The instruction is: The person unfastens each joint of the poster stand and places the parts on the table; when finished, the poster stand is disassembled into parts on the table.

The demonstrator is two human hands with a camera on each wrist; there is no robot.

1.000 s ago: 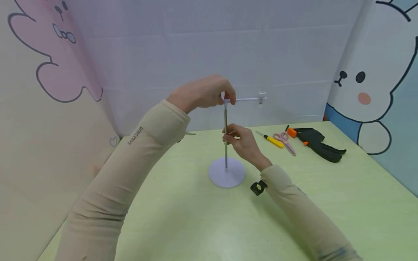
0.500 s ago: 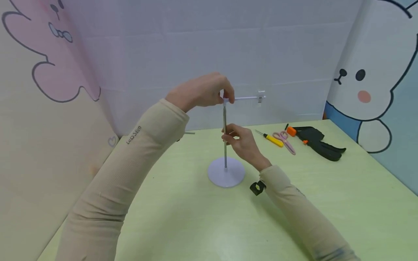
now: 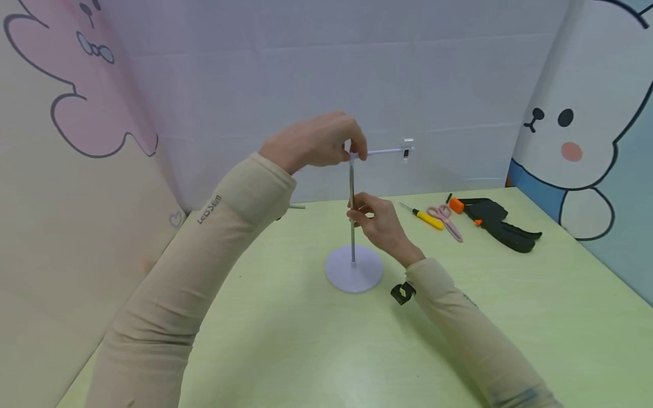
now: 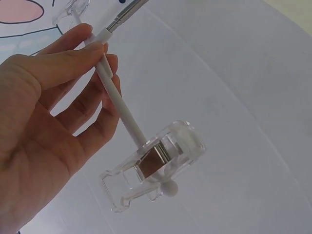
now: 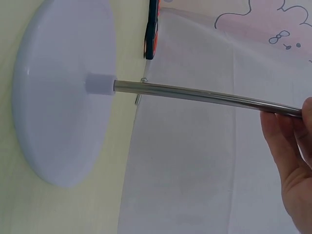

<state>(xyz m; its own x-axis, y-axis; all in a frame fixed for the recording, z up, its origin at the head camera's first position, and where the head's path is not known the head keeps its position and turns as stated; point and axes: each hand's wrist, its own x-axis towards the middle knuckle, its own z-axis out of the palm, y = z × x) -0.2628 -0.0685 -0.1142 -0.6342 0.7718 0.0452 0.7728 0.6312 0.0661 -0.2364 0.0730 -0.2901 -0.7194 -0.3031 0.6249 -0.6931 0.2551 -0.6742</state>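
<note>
A display stand with a round white base (image 3: 347, 279) stands on the green table. From its collar rises a metal pole (image 3: 352, 241), topped by a white crossbar (image 3: 384, 151). My left hand (image 3: 321, 140) pinches the crossbar's middle joint between thumb and fingers, as the left wrist view shows. A clear plastic clip (image 4: 170, 156) with a metal spring sits near one bar end, and another clear clip (image 4: 70, 13) at the other. Partway up the pole, my right hand (image 3: 380, 222) holds it between thumb and fingertips; the right wrist view cuts off part of this hand.
At the back right lie a yellow-handled screwdriver (image 3: 428, 220), pink scissors (image 3: 449, 225) and a black pistol-grip tool (image 3: 502, 226) with orange parts. A thin metal rod (image 3: 297, 207) shows beyond the left sleeve. White sheeting and cartoon-printed panels enclose the table.
The crossbar's right end, with its clip, has risen slightly in the head view and the clip has turned a little. Both hands keep nearly the same places and holds.
</note>
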